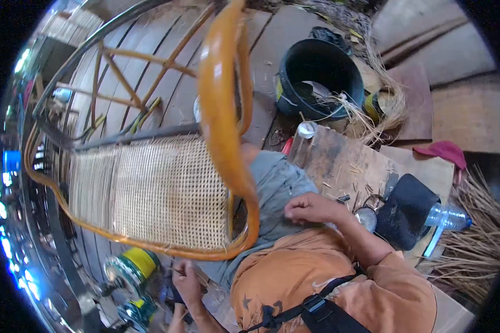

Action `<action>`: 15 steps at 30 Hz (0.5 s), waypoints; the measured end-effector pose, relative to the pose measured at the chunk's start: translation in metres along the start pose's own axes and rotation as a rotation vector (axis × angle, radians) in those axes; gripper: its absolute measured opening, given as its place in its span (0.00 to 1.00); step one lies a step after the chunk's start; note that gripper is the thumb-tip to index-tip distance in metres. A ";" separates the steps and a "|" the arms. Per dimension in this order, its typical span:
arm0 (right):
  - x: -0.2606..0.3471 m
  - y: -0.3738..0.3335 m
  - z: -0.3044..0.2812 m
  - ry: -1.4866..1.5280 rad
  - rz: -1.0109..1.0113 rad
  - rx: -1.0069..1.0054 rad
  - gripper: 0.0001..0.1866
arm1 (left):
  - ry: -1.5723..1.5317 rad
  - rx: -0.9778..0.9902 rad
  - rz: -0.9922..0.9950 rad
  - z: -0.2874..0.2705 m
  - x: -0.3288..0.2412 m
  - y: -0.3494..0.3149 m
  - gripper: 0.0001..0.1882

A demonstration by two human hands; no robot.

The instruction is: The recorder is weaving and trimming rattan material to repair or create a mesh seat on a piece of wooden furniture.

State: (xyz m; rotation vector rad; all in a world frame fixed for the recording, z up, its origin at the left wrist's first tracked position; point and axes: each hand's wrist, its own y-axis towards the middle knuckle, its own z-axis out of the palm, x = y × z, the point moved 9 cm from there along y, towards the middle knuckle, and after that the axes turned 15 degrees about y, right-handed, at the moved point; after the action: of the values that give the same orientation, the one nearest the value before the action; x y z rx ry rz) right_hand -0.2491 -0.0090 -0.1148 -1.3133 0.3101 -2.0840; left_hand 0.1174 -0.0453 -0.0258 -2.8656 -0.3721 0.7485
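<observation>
A rattan chair or bench frame with glossy orange-brown poles (222,105) leans across my lap and the space to its left. Set in it is a woven cane panel (166,191), open-meshed near me and closely ribbed farther left. My left hand (188,281) is closed just below the frame's lower pole; whatever it may grip is hidden or too small to name. Over my grey-blue shorts (280,177) hovers my right hand (305,208), its fingers curled together, to the right of the panel and apart from it. I cannot make out anything between those fingers.
A dark bucket (294,66) with pale fibre strands (366,122) stands ahead. At right, a wooden board (344,158) bears cane scraps, a black pouch (408,211) and a plastic bottle (450,217). Beyond lie a red cap (441,152) and dry stalks (472,244). Green-yellow machines (133,269) sit lower left.
</observation>
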 end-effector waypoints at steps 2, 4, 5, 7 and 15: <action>0.023 -0.013 -0.050 -0.144 -0.176 -0.200 0.10 | 0.045 0.178 -0.016 0.026 -0.045 -0.009 0.09; 0.035 -0.033 -0.125 -0.324 -0.445 -0.576 0.10 | 0.130 0.458 -0.037 0.061 -0.073 -0.028 0.10; 0.033 -0.041 -0.159 -0.248 -0.364 -0.730 0.10 | 0.178 0.567 -0.024 0.075 -0.081 -0.037 0.11; 0.032 -0.056 -0.218 -0.051 -0.257 -0.927 0.10 | 0.214 0.660 0.045 0.097 -0.108 -0.050 0.12; 0.020 0.015 -0.296 0.792 -0.327 -0.724 0.11 | 0.291 0.879 0.412 0.143 -0.185 -0.055 0.12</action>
State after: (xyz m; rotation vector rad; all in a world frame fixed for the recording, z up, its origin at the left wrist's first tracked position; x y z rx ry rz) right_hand -0.5069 -0.0734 -0.2481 -0.8365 1.3660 -2.8533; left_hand -0.1208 -0.0310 -0.0524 -2.1448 0.4879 0.3804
